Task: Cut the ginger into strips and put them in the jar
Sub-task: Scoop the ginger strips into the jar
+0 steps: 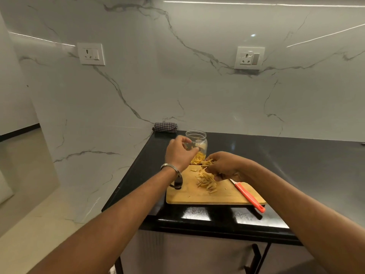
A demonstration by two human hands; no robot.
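The right hand (pixel 223 166) pinches a small bunch of ginger strips (pixel 207 162) just above the cutting board (pixel 217 196), while the left hand (pixel 178 152) curls round the jar (pixel 197 144) at centre frame. The jar seems tipped, mouth toward the upper part of the frame; some strips already lie inside. The transfer should go best with the mouth turned toward the bunch and the strips fed in endwise. The pile of strips (pixel 206 181) lies mid-board, mostly pointing up-frame. The knife (pixel 249 195) runs diagonally toward lower right.

White marble walls (pixel 197 86) with grey veins are reflecting strip lights. Two sockets, left (pixel 91 54) and right (pixel 249 57), are sitting above the black worktop (pixel 296 165). Pale floor (pixel 39 224) is showing at left.
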